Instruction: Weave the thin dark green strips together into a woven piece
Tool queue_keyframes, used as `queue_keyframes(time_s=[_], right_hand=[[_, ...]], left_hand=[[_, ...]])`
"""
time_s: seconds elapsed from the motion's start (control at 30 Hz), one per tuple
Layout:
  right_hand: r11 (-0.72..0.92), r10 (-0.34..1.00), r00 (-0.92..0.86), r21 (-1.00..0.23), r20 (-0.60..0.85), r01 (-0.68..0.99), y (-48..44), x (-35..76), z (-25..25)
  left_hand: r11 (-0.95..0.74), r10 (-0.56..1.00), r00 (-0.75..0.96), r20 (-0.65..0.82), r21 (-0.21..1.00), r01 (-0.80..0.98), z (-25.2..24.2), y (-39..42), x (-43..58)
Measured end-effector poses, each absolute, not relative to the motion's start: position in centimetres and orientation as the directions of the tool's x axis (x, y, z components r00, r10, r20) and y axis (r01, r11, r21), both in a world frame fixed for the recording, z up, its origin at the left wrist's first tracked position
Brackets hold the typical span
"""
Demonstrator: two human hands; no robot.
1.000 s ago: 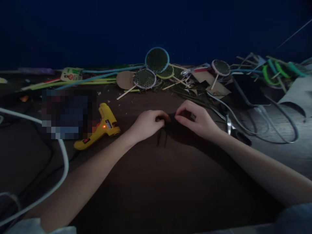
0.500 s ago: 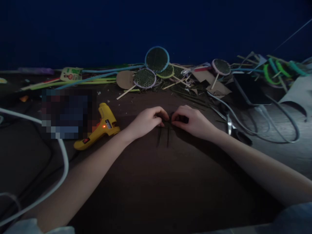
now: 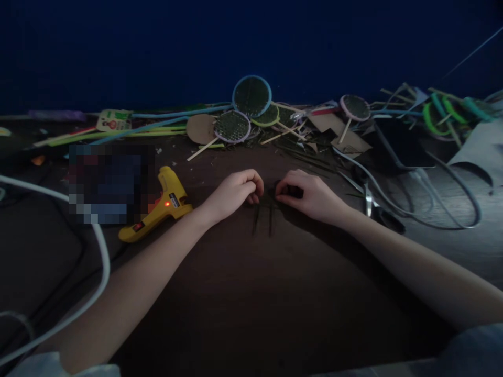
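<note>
My left hand (image 3: 240, 192) hovers close over the dark tabletop, fingers curled in toward the thumb. Whatever may be between those fingertips is hidden. Just right of it, my right hand (image 3: 304, 192) pinches thumb and forefinger together on the end of a thin dark green strip (image 3: 270, 198), mostly lost in the dim light. Two more narrow dark strips, a left one (image 3: 255, 220) and a right one (image 3: 270, 220), lie side by side below the gap between my hands, pointing toward me.
A yellow glue gun (image 3: 168, 204) with a lit red light lies left of my hands. Scissors (image 3: 368, 201) and a phone (image 3: 404, 142) with cables are to the right. Round stick-handled pieces with coloured rims (image 3: 232, 126), cardboard (image 3: 201, 129) and scraps line the back by the blue wall.
My left hand's fingertips have drawn back slightly to the left and curled in more, widening the gap between the hands. My right hand keeps its pinch almost in place.
</note>
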State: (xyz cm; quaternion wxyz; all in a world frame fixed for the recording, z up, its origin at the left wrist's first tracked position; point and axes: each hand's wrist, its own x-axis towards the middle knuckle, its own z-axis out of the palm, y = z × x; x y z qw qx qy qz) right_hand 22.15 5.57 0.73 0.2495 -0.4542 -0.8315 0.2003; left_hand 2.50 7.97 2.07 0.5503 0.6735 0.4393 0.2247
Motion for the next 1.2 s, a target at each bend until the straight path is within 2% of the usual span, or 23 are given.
queue_keyframes(time_s=[0.27,0.5,0.6,0.73,0.93,1.0,1.07,1.2], right_hand=[[0.500,0.853,-0.478,-0.587,0.209,0.637,5.5,22.5,1.0],[0.484,0.823,-0.561,-0.624,0.087,0.613,5.8,23.5,1.8],[0.527,0.796,-0.600,-0.586,0.085,0.615,5.7,23.5,2.0],[0.635,0.743,-0.650,-0.473,0.159,0.611,5.2,23.1,2.2],[0.766,0.619,-0.757,-0.377,0.210,0.521,4.3,21.9,2.1],[0.768,0.614,-0.751,-0.406,0.244,0.496,4.2,21.8,2.0],[0.732,0.639,-0.722,-0.497,0.266,0.465,4.3,22.0,2.1],[0.514,0.806,-0.548,-0.722,0.222,0.464,5.1,22.9,2.1]], left_hand=[[-0.007,0.842,0.504,-0.195,0.928,0.372,2.1,7.9,2.6],[-0.040,0.835,0.515,-0.195,0.911,0.411,2.1,7.9,2.6],[-0.072,0.835,0.518,-0.187,0.895,0.440,2.0,7.8,2.6],[-0.107,0.834,0.521,-0.179,0.875,0.472,1.9,7.8,2.6],[-0.170,0.839,0.524,-0.145,0.846,0.505,2.0,7.7,2.7],[-0.163,0.839,0.524,-0.146,0.851,0.498,2.0,7.8,2.7],[-0.153,0.836,0.526,-0.154,0.856,0.493,2.0,7.8,2.7],[-0.155,0.838,0.521,-0.160,0.846,0.509,2.0,7.6,2.6]])
